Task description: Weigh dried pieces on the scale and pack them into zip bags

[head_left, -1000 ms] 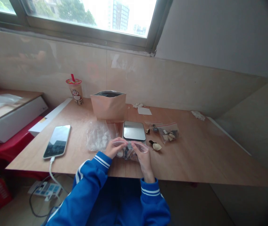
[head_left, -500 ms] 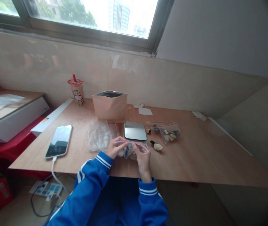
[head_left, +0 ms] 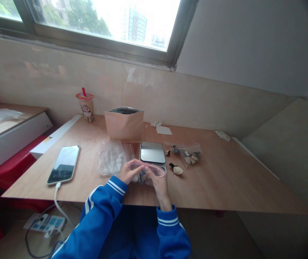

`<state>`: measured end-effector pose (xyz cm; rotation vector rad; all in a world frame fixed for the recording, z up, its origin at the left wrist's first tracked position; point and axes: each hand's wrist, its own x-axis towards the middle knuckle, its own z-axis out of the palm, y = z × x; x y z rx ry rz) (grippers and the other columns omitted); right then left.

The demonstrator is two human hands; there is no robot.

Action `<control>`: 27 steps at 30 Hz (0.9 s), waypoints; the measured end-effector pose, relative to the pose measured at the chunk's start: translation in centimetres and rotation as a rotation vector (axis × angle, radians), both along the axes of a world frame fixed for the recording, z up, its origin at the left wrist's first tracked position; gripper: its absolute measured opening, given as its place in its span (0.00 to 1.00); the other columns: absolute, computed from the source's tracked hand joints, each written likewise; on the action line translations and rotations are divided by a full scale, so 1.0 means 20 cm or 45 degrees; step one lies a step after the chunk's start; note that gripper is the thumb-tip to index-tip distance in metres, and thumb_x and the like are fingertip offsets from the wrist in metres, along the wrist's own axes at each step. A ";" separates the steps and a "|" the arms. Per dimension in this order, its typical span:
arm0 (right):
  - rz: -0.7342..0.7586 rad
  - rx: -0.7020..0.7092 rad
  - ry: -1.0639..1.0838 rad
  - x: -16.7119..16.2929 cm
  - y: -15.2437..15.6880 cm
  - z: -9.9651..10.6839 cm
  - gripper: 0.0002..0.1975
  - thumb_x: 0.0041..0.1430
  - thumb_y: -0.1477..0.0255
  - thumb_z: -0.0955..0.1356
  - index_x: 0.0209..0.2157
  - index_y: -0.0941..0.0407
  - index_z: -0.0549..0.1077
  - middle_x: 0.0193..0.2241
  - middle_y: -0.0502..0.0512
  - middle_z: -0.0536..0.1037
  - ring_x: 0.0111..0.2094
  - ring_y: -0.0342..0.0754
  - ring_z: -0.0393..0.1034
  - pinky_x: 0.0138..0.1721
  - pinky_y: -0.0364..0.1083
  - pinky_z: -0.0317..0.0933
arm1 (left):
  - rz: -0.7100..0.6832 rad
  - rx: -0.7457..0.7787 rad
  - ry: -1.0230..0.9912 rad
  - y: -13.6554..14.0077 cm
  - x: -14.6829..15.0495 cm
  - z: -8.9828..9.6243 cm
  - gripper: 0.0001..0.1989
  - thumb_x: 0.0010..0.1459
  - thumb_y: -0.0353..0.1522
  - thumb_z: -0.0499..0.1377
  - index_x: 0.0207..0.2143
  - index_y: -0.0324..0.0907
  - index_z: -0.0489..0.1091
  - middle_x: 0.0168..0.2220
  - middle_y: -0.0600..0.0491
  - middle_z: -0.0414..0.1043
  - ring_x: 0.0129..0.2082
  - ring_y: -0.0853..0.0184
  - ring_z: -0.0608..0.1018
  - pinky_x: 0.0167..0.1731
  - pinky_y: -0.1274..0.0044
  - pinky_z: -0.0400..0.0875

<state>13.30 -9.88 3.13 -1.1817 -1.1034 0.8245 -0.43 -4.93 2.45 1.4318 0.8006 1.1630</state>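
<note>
Both hands pinch the rim of a clear zip bag (head_left: 144,178) near the table's front edge. My left hand (head_left: 127,172) grips the rim's left side, and my right hand (head_left: 158,181) grips its right side, thumbs close together at the middle. The mouth gapes at both ends; small dark and pale pieces lie inside, too small to name. Just behind the bag is a digital scale (head_left: 153,152) with a bare metal plate. To its right lies a pale scoop (head_left: 177,169) with a dark handle. A pile of clear plastic bags (head_left: 111,158) rests left of my left hand.
Filled zip bags (head_left: 191,154) lie right of the scale. An open kraft pouch (head_left: 124,125) stands behind it. A phone (head_left: 64,164) with a charging cable (head_left: 57,196) and a drink cup (head_left: 86,109) are at left. Crumpled tissue (head_left: 222,135) lies far right.
The camera view has shifted slightly, so the table things sit a little further left and lower. My hands still hold the bag's rim, thumbs now closer together.
</note>
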 end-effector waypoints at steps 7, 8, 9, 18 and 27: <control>-0.063 0.000 -0.019 -0.05 0.00 -0.02 0.13 0.52 0.60 0.72 0.32 0.55 0.81 0.31 0.56 0.82 0.36 0.52 0.75 0.41 0.51 0.69 | 0.075 -0.105 -0.106 0.01 -0.02 0.00 0.15 0.43 0.41 0.69 0.23 0.39 0.74 0.26 0.51 0.77 0.30 0.65 0.78 0.33 0.75 0.74; -0.072 -0.005 -0.019 -0.05 0.00 -0.03 0.13 0.52 0.59 0.72 0.32 0.55 0.81 0.31 0.56 0.82 0.36 0.52 0.75 0.40 0.50 0.69 | 0.078 -0.104 -0.118 0.01 -0.02 -0.01 0.14 0.43 0.41 0.69 0.23 0.39 0.74 0.25 0.51 0.76 0.29 0.65 0.78 0.34 0.74 0.74; -0.085 -0.009 -0.010 -0.05 0.00 -0.03 0.13 0.51 0.59 0.72 0.32 0.55 0.81 0.32 0.55 0.82 0.35 0.52 0.76 0.40 0.50 0.69 | 0.076 -0.099 -0.125 0.01 -0.02 -0.01 0.14 0.43 0.41 0.69 0.23 0.39 0.75 0.25 0.51 0.77 0.30 0.65 0.78 0.34 0.74 0.74; -0.089 -0.131 0.237 0.00 0.00 -0.01 0.23 0.55 0.51 0.67 0.29 0.57 0.80 0.27 0.57 0.82 0.30 0.54 0.77 0.34 0.50 0.71 | 0.029 -0.201 -0.139 0.02 -0.03 -0.04 0.17 0.50 0.45 0.64 0.29 0.39 0.78 0.28 0.50 0.79 0.30 0.63 0.79 0.34 0.74 0.75; -0.070 -0.123 0.115 0.02 -0.03 0.03 0.25 0.55 0.48 0.66 0.30 0.56 0.81 0.24 0.57 0.81 0.27 0.54 0.76 0.34 0.50 0.72 | 0.009 -0.434 -0.249 0.03 -0.02 -0.06 0.27 0.50 0.56 0.57 0.22 0.41 0.76 0.21 0.48 0.76 0.23 0.61 0.78 0.30 0.67 0.74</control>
